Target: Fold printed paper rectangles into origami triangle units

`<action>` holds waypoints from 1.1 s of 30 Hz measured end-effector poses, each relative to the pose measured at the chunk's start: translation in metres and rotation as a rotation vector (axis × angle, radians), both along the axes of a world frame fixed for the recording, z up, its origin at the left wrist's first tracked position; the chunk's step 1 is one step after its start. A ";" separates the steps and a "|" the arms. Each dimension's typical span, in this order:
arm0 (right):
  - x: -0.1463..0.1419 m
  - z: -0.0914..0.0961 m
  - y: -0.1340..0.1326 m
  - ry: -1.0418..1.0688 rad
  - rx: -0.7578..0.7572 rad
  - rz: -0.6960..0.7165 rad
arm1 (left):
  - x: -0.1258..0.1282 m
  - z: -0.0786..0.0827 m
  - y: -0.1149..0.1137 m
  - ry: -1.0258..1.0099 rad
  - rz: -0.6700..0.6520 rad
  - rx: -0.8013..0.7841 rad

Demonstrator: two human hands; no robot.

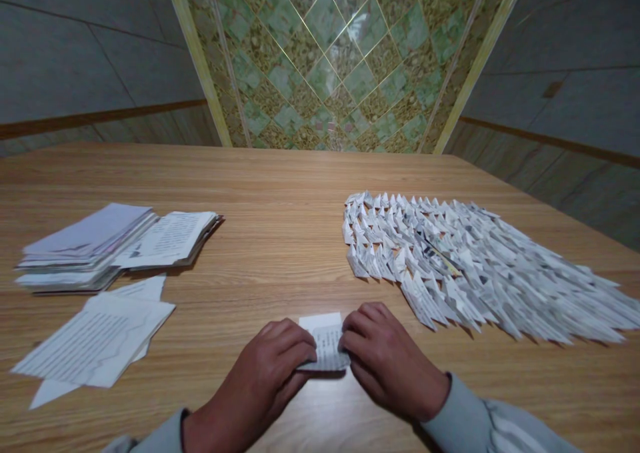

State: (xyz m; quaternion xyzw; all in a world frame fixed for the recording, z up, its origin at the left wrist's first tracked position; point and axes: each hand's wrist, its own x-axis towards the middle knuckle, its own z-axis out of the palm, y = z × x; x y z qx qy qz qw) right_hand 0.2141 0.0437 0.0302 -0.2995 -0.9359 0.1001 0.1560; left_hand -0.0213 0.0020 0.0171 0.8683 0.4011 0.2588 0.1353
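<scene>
A small folded piece of printed paper lies on the wooden table near its front edge. My left hand pinches its left side with curled fingers. My right hand presses and grips its right side, fingers also curled. Both hands rest on the table top, and part of the paper is hidden under the fingers.
Rows of several small folded paper pieces cover the table's right side. At the left lie a stack of printed sheets and booklets and loose printed sheets. A green tiled wall stands behind.
</scene>
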 end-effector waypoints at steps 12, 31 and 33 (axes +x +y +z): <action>-0.015 -0.004 -0.001 0.128 -0.158 -0.264 | 0.001 -0.009 0.001 -0.074 0.357 -0.077; -0.023 -0.011 -0.004 0.218 -0.178 -0.470 | 0.005 -0.008 0.006 0.144 0.292 0.112; -0.022 -0.010 -0.002 0.237 -0.208 -0.466 | 0.006 -0.010 0.007 0.184 0.264 0.184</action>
